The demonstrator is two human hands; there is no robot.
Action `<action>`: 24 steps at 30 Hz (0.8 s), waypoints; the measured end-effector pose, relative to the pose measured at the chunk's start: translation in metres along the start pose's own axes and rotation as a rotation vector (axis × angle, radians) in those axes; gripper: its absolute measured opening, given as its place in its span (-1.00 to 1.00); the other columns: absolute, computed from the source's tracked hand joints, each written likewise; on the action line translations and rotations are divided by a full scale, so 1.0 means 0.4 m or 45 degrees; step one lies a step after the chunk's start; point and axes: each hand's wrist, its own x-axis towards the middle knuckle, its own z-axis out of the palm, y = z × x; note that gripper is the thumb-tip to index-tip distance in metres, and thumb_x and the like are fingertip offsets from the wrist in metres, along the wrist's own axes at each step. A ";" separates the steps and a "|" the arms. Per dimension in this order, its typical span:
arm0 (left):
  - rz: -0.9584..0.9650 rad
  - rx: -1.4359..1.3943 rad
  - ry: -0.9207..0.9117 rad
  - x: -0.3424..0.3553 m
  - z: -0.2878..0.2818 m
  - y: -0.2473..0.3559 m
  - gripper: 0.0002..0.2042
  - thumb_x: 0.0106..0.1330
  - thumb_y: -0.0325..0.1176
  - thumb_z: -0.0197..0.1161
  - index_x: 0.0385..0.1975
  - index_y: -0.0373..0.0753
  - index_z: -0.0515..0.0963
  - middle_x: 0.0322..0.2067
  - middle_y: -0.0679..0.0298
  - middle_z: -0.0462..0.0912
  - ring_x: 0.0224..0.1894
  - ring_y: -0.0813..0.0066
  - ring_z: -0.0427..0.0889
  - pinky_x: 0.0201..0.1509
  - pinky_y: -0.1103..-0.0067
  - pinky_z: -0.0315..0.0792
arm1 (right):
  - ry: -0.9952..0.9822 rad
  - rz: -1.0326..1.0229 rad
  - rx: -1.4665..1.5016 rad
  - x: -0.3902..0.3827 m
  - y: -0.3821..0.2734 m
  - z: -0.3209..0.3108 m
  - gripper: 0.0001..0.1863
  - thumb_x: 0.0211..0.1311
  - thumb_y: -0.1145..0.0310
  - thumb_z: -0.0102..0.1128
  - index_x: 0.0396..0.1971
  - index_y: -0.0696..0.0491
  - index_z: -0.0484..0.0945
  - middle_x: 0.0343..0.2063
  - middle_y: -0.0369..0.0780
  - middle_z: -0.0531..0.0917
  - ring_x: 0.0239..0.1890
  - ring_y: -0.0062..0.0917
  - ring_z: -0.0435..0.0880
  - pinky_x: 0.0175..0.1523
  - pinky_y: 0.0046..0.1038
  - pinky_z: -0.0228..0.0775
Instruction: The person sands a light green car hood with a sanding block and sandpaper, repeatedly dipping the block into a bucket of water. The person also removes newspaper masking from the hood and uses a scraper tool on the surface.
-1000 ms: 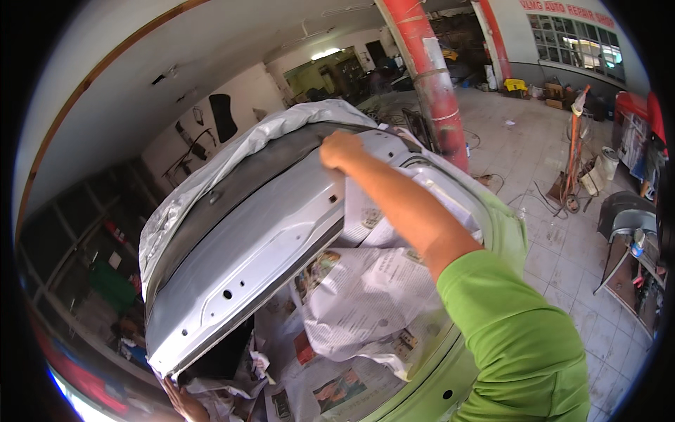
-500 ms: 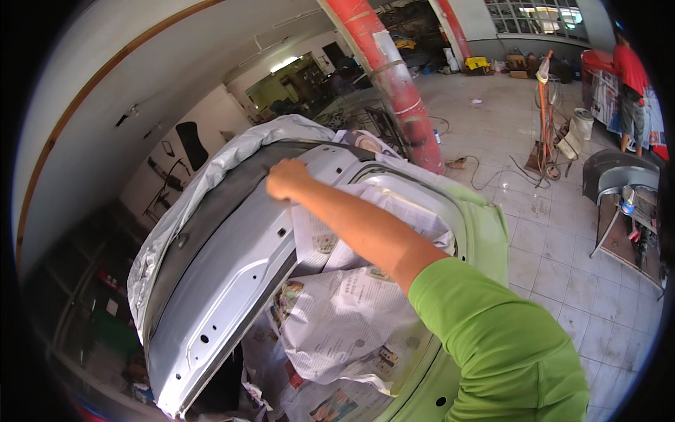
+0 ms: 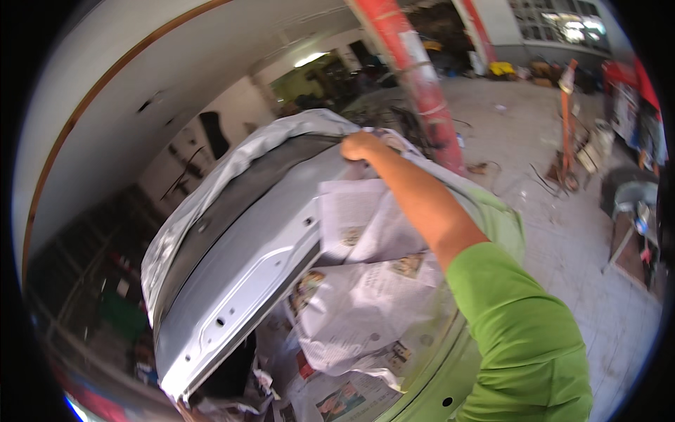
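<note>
My right hand point(image 3: 360, 146), its fingers curled closed, is at the far end of a raised grey-silver car lid panel point(image 3: 246, 232), beside its dark strip point(image 3: 239, 183). Whatever the fingers hold, if anything, is hidden. The panel has several small holes and an inner recess. Crinkled silver sheeting point(image 3: 281, 130) wraps its outer edge. Newspaper sheets point(image 3: 373, 309) cover the opening below my right forearm, with light green car bodywork point(image 3: 450, 359) along the right side. My left hand does not show clearly anywhere.
A red pillar point(image 3: 415, 77) stands just beyond the car. On the tiled floor to the right are an orange upright stand point(image 3: 567, 119) with cables and a small metal table point(image 3: 629, 246) bearing parts. Another person in red point(image 3: 650, 105) is at the far right edge.
My right hand has slid along the panel toward its far right end, still closed. The view has turned slightly left, so the scene has shifted rightward.
</note>
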 end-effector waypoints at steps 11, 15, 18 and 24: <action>-0.226 0.096 -0.053 -0.014 -0.048 -0.113 -0.47 0.49 -0.45 0.05 0.47 -0.21 0.28 0.47 -0.05 0.28 0.50 -0.07 0.25 0.50 0.18 0.22 | -0.199 -0.666 0.044 -0.460 -1.140 0.176 -0.24 0.56 -0.13 -0.27 0.31 0.26 0.45 0.41 0.05 0.40 0.52 -0.16 0.25 0.53 -0.21 0.08; -0.237 0.130 -0.003 -0.025 -0.017 -0.146 -0.45 0.48 -0.38 0.13 0.49 -0.08 0.31 0.46 0.05 0.33 0.49 -0.01 0.28 0.51 0.18 0.16 | -0.198 -0.893 -0.040 -0.579 -1.479 0.305 -0.19 0.57 -0.16 -0.29 0.47 0.24 0.23 0.53 0.01 0.18 0.60 -0.19 0.08 0.58 -0.18 -0.06; -0.279 0.123 -0.038 -0.020 0.008 -0.146 -0.46 0.52 -0.26 0.13 0.49 -0.01 0.32 0.48 0.16 0.33 0.51 0.07 0.26 0.52 0.17 0.11 | -0.113 -0.852 -0.055 -0.576 -1.582 0.333 -0.26 0.58 -0.12 -0.28 0.45 0.16 0.30 0.50 -0.04 0.28 0.56 -0.18 0.19 0.57 -0.19 0.02; -0.418 0.067 -0.041 -0.058 -0.048 -0.194 -0.44 0.48 -0.18 0.19 0.48 0.06 0.33 0.50 0.24 0.31 0.54 0.09 0.20 0.53 -0.03 0.00 | -0.202 -0.891 -0.458 -0.463 -1.294 0.266 -0.38 0.63 -0.06 -0.38 0.09 0.07 0.62 0.09 0.05 0.67 0.23 -0.07 0.60 0.30 -0.09 0.42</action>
